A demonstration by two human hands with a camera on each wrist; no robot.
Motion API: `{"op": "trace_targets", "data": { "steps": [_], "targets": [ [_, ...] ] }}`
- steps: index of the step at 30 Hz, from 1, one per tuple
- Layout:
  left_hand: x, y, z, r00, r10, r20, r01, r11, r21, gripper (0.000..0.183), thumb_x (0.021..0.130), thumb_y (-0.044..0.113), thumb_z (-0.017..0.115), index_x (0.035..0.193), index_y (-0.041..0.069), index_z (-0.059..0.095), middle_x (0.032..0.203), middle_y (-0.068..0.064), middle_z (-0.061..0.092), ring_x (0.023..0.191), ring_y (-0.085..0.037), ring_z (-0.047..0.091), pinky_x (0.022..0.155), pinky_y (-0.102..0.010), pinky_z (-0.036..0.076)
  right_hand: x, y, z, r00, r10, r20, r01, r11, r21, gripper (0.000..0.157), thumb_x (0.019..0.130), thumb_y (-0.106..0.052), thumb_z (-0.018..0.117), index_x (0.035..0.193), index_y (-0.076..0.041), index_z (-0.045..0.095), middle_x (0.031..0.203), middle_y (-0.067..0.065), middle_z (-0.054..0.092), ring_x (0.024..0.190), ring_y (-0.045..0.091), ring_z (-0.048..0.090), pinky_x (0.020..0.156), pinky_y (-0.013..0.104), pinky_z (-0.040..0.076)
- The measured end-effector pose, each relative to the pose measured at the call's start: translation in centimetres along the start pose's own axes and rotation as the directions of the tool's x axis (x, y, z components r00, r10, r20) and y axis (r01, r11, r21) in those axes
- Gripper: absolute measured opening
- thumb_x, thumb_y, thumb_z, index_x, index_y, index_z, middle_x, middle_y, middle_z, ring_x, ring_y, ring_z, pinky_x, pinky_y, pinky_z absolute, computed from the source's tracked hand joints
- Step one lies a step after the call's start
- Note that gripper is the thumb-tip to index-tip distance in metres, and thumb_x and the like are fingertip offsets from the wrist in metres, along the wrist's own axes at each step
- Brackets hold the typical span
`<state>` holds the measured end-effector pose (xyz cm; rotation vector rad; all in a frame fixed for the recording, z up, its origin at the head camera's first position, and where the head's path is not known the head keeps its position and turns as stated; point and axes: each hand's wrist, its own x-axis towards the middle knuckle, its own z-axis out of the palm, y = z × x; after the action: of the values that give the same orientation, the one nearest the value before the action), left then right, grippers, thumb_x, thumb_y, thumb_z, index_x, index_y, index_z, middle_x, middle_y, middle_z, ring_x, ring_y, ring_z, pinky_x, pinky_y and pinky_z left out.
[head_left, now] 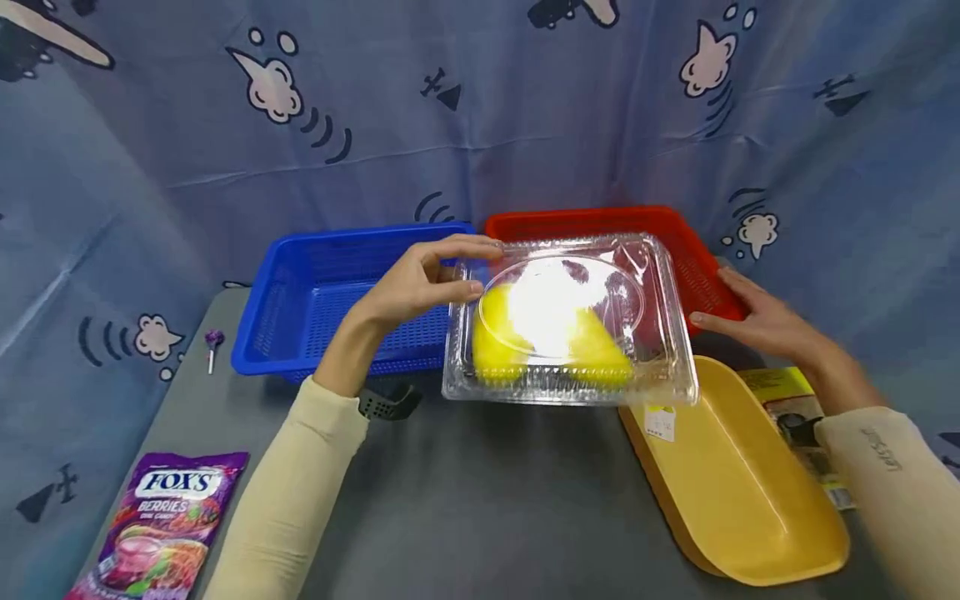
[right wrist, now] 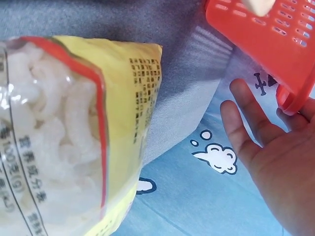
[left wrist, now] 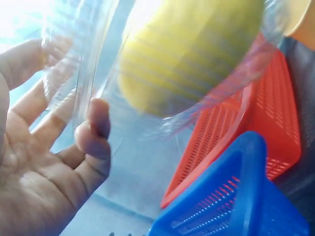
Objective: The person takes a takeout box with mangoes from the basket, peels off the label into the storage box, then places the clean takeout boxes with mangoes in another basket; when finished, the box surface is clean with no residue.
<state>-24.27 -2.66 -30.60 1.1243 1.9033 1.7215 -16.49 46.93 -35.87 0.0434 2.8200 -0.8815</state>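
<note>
A clear plastic clamshell box with yellow fruit-like pieces inside is held up in front of the baskets. My left hand grips its upper left edge, thumb on the front face; the left wrist view shows the fingers round the ribbed edge and a rounded yellow piece. My right hand holds the right rim of the red basket, thumb on the near side. In the right wrist view two fingers stick out past the rim, and the thumb is hidden.
A blue basket stands left of the red one. The yellow tray lies front right, beside a yellow snack bag. A purple candy bag and a lollipop are at the left. A patterned curtain hangs behind.
</note>
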Motion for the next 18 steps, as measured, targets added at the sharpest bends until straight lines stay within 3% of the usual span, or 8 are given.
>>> {"op": "trace_targets", "data": {
  "steps": [3, 7, 10, 14, 18],
  "targets": [
    [2.0, -0.3, 0.0, 0.998, 0.005, -0.055, -0.004, 1.000, 0.012, 0.044, 0.093, 0.010, 0.069, 0.136, 0.009, 0.064, 0.148, 0.000, 0.054, 0.102, -0.030, 0.071, 0.088, -0.037, 0.061, 0.0, 0.1, 0.1, 1.000, -0.016, -0.009, 0.016, 1.000, 0.013, 0.101, 0.098, -0.042, 0.065, 0.164, -0.014, -0.005, 0.173, 0.012, -0.010, 0.144, 0.057, 0.026, 0.110, 0.076, 0.027],
    [4.3, -1.1, 0.0, 0.993, 0.030, -0.113, -0.026, 0.999, 0.039, 0.044, 0.093, 0.011, 0.071, 0.136, 0.009, 0.065, 0.147, 0.000, 0.056, 0.116, -0.023, 0.067, 0.089, -0.035, 0.059, 0.0, 0.0, 0.0, 1.000, -0.011, -0.009, 0.011, 1.000, 0.004, 0.100, 0.098, -0.040, 0.065, 0.164, -0.014, -0.005, 0.172, 0.012, -0.012, 0.150, 0.058, 0.015, 0.112, 0.077, 0.022],
    [6.0, -1.8, 0.2, 0.986, 0.066, -0.156, -0.056, 0.996, 0.067, 0.043, 0.092, 0.011, 0.072, 0.135, 0.008, 0.066, 0.146, -0.002, 0.057, 0.127, -0.019, 0.061, 0.094, -0.034, 0.056, -0.1, -0.2, 0.0, 1.000, 0.020, -0.011, -0.020, 1.000, -0.018, 0.102, 0.096, -0.046, 0.066, 0.164, -0.020, -0.005, 0.172, 0.011, -0.013, 0.152, 0.058, 0.009, 0.111, 0.079, 0.019],
    [8.1, -2.8, 0.5, 0.972, 0.100, -0.213, -0.076, 0.990, 0.119, 0.043, 0.091, 0.014, 0.073, 0.133, 0.007, 0.067, 0.144, -0.003, 0.058, 0.130, -0.016, 0.056, 0.097, -0.035, 0.053, -0.3, -0.6, 0.1, 0.998, 0.057, -0.013, -0.058, 0.998, -0.037, 0.103, 0.094, -0.054, 0.065, 0.164, -0.028, -0.007, 0.172, 0.011, -0.012, 0.150, 0.059, 0.013, 0.109, 0.081, 0.019],
    [9.6, -4.1, 0.8, 0.962, 0.082, -0.261, -0.038, 0.985, 0.169, 0.043, 0.091, 0.019, 0.074, 0.132, 0.009, 0.068, 0.143, -0.003, 0.057, 0.133, -0.015, 0.051, 0.104, -0.036, 0.050, -0.4, -0.8, 0.1, 0.998, 0.061, -0.015, -0.062, 0.997, -0.047, 0.105, 0.095, -0.054, 0.064, 0.164, -0.020, -0.007, 0.172, 0.009, -0.013, 0.152, 0.057, 0.010, 0.111, 0.080, 0.018]
  ]
}}
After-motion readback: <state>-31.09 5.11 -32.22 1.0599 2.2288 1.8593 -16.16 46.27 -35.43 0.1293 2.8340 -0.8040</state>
